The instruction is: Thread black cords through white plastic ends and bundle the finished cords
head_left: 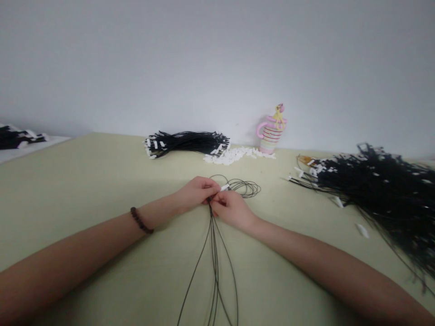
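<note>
Several thin black cords (pixel 215 253) run from between my hands down toward the front of the table. My left hand (pixel 199 192) pinches them near their upper end, its thumb and forefinger closed. Right beside it, my right hand (pixel 233 207) is closed too, its fingertips meeting the same cords at a dark bunched spot. A small white piece (pixel 224 187) shows just above the right fingers; whether a hand grips it I cannot tell. Behind the right hand lies a loose coil of black cord (pixel 249 188) on the table.
A tied bundle of black cords (pixel 188 142) with white ends lies by the wall. Next to it are a pile of white pieces (pixel 231 156) and a pink striped mug (pixel 271 136). A large heap of black cords (pixel 380 190) covers the right side. More cords (pixel 16 138) lie far left.
</note>
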`<state>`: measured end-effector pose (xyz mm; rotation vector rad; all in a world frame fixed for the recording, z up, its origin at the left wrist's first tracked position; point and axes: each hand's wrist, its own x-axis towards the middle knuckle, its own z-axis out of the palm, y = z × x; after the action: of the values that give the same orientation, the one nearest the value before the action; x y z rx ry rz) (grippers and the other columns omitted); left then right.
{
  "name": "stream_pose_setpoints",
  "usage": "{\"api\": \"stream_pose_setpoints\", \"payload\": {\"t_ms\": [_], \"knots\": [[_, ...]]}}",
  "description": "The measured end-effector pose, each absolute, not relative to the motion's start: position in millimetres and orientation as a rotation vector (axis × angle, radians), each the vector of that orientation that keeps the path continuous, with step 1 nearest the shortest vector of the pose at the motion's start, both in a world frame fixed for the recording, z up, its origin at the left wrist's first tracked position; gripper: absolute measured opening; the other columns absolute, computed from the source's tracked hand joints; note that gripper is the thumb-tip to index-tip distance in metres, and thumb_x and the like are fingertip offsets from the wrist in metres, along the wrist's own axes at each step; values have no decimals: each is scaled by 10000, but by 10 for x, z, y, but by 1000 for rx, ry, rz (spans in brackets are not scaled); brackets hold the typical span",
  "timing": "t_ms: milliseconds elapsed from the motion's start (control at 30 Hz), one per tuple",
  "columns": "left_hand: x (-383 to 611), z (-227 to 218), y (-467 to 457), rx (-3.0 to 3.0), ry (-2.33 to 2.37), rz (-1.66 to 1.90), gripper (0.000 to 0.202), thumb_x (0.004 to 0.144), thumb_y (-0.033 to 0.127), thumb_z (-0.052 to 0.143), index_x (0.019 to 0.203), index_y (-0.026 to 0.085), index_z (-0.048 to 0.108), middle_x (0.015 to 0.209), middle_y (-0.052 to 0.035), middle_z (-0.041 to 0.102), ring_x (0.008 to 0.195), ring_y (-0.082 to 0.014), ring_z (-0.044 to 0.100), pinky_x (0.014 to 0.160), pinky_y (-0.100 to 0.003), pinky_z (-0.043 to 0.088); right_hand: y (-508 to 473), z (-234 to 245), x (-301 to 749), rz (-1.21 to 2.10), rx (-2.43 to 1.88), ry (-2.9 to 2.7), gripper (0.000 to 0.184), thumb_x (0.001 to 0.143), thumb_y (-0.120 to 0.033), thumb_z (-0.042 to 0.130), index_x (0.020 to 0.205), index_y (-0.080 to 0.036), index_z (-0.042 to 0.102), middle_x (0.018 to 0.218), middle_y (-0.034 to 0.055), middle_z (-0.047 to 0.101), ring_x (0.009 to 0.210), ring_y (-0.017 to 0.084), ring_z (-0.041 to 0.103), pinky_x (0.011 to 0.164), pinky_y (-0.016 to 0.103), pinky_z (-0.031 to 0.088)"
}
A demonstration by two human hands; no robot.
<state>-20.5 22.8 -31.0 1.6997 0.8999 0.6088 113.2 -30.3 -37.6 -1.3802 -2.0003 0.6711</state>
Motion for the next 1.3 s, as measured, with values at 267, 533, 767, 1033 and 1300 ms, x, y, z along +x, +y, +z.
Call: {"api": "stream_pose_setpoints", "payload": {"t_ms": [267, 533, 767, 1033, 1300], "knots": [[-213, -303, 220, 1749, 865, 597, 261, 732, 358, 490, 677, 119, 578, 543, 8, 509, 460, -66, 380, 436, -195, 269, -287, -411, 1168, 762, -1384, -1965, 110, 646, -175, 490, 579, -139, 568, 517, -11, 539, 470, 76, 450, 436, 182, 272], [-201, -294, 208, 1765, 845, 588, 251, 733, 352, 486, 649, 132, 574, 516, 11, 514, 464, -77, 409, 448, -201, 276, -226, -402, 1255, 1274, -1305, -1843, 75, 667, -123, 472, 660, -127, 547, 592, 9, 587, 384, 49, 431, 375, 164, 328], [-207, -293, 200, 1744, 823, 578, 257, 752, 347, 476, 655, 129, 569, 535, 16, 505, 465, -64, 378, 441, -191, 260, -289, -310, 1238, 1261, -1363, -1722, 120, 560, -101, 538, 673, -139, 518, 533, -32, 515, 428, 53, 437, 372, 150, 292], [-211, -322, 238, 1797, 905, 621, 313, 733, 424, 493, 663, 127, 562, 582, 5, 497, 471, -68, 373, 435, -199, 275, -362, 401, 1493, 1638, -1003, -1406, 95, 612, -126, 419, 635, -129, 511, 488, -16, 513, 332, 28, 283, 327, 180, 134], [-220, -308, 229, 1740, 973, 618, 314, 732, 420, 493, 671, 120, 561, 604, 3, 492, 487, -70, 393, 434, -191, 293, -370, 937, 1984, 918, -914, -1347, 184, 786, -274, 403, 788, -200, 572, 713, -12, 594, 387, 20, 345, 373, 201, 197]]}}
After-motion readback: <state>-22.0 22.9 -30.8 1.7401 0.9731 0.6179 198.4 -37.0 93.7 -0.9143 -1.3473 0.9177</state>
